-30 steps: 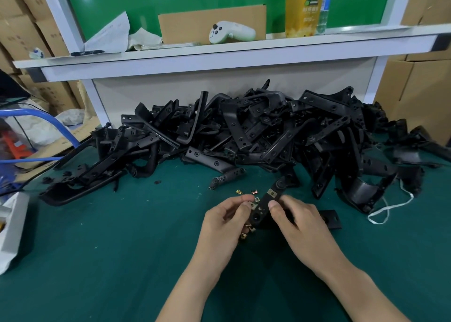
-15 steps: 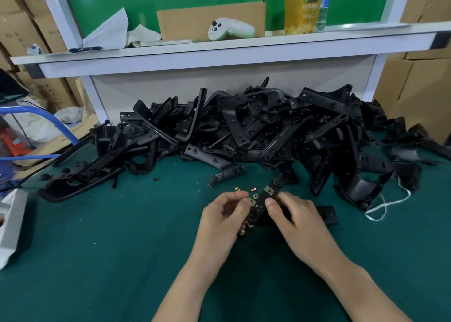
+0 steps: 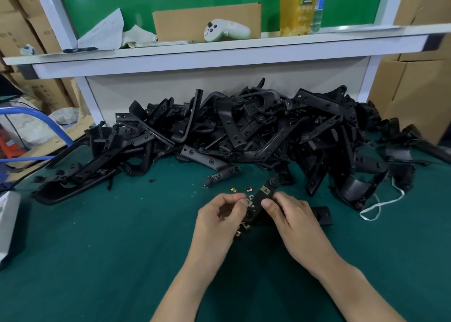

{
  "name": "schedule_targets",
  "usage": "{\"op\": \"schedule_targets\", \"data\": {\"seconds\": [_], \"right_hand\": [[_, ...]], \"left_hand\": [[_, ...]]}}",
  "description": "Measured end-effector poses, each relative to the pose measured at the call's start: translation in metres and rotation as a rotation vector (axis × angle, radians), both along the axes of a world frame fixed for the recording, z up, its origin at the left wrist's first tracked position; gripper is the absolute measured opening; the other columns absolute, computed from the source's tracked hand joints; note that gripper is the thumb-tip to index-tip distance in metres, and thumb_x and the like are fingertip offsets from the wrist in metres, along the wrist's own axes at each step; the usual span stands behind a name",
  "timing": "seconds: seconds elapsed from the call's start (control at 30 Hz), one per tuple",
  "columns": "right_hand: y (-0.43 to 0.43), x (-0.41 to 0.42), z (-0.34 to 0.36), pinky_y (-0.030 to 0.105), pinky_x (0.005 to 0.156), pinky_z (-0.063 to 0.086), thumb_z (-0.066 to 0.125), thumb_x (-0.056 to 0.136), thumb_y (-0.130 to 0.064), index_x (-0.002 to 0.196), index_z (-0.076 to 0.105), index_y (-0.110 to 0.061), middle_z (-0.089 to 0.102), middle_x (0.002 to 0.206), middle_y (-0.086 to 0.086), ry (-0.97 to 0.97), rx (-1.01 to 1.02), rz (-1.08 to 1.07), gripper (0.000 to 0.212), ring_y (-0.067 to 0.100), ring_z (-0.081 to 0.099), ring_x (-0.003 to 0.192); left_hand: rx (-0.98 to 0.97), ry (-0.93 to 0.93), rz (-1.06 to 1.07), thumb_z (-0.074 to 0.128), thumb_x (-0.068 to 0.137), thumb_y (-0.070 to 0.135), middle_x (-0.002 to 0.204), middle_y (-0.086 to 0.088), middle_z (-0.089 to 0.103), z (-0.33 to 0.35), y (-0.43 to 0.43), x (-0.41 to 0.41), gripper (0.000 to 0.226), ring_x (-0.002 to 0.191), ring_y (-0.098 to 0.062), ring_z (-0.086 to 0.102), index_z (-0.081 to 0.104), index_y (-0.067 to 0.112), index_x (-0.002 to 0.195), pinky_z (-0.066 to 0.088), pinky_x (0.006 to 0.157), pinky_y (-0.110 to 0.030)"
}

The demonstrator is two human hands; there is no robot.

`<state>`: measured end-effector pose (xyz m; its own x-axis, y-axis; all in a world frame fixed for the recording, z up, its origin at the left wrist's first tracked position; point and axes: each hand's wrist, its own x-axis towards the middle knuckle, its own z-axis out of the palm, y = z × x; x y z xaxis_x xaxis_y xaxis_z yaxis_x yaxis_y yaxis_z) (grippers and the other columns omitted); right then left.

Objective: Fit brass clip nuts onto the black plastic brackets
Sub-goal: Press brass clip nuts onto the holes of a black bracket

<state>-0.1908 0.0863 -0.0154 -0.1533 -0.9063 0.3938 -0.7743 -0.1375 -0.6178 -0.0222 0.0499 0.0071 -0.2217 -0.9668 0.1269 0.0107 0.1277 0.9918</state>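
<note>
The green worktop stretched wide, and across its back sat a big heap of black plastic brackets, tangled against the white panel under the shelf. A white controller lay up on that shelf. Both forearms came in from the bottom edge, angled toward each other and meeting just in front of the heap.

The right hand lay palm down, knuckles up, its fingers curled round the near part of one black bracket and thumb pressed on its face. That bracket pointed up and to the right, toward the pile, and a brass clip nut was already seated near its far end.

The left hand was rolled inward, fingers bunched tight, thumb and forefinger pinching a second clip nut right against the bracket's left edge. How far on it sat could not be told.

A small flat black piece lay just right of the right hand. Two loose nuts rested on the worktop beyond the left fingers, and a few more nuts peeked out beneath the left palm.
</note>
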Motion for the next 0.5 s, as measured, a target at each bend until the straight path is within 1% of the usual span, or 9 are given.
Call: {"op": "schedule_targets", "data": {"seconds": [0.07,0.13,0.2,0.27,0.37,0.5], "right_hand": [[-0.001,-0.001,0.001,0.033,0.088,0.039,0.032,0.1,-0.059,0.077,0.038,-0.039,0.052,0.076,-0.014,-0.021,0.0,-0.02,0.031,0.006,0.051,0.081],[-0.001,-0.001,0.001,0.035,0.086,0.04,0.033,0.099,-0.059,0.077,0.041,-0.036,0.054,0.077,-0.013,-0.052,-0.002,-0.038,0.033,0.007,0.052,0.08],[-0.002,-0.002,0.002,0.035,0.082,0.04,0.034,0.099,-0.059,0.078,0.044,-0.033,0.054,0.076,-0.013,-0.055,-0.011,-0.049,0.035,0.007,0.052,0.079],[-0.002,-0.001,0.002,0.035,0.083,0.04,0.031,0.098,-0.06,0.081,0.049,-0.029,0.054,0.078,-0.013,-0.028,-0.006,-0.056,0.039,0.008,0.052,0.08],[-0.003,-0.001,0.002,0.037,0.084,0.04,0.028,0.096,-0.061,0.086,0.055,-0.02,0.055,0.08,-0.01,0.003,0.017,-0.065,0.05,0.011,0.052,0.08],[-0.002,0.0,0.003,0.037,0.091,0.038,0.022,0.095,-0.062,0.093,0.058,-0.017,0.057,0.084,-0.008,0.067,0.061,-0.067,0.058,0.014,0.054,0.083]], "left_hand": [[-0.03,-0.019,-0.028,0.072,0.093,0.022,0.086,0.015,0.074,-0.001,0.003,-0.002,0.012,0.073,0.003,0.065,0.072,0.03,0.101,0.048,0.068,-0.009],[-0.056,-0.071,-0.049,0.074,0.091,0.022,0.095,0.019,0.072,-0.003,0.006,-0.005,0.022,0.081,0.001,0.068,0.067,0.034,0.107,0.049,0.074,-0.01],[-0.097,-0.148,-0.025,0.075,0.089,0.024,0.099,0.027,0.068,-0.006,0.009,-0.008,0.029,0.085,0.002,0.067,0.062,0.038,0.11,0.046,0.075,-0.007],[-0.123,-0.183,0.003,0.075,0.089,0.026,0.1,0.031,0.065,-0.009,0.01,-0.01,0.03,0.089,0.004,0.066,0.059,0.041,0.11,0.045,0.074,-0.005],[-0.133,-0.224,0.025,0.074,0.089,0.029,0.099,0.028,0.066,-0.011,0.01,-0.012,0.026,0.09,0.001,0.066,0.06,0.043,0.107,0.046,0.075,-0.008],[-0.145,-0.233,0.025,0.073,0.09,0.027,0.095,0.018,0.07,-0.014,0.01,-0.013,0.023,0.084,-0.001,0.066,0.063,0.041,0.105,0.045,0.073,-0.009]]}}
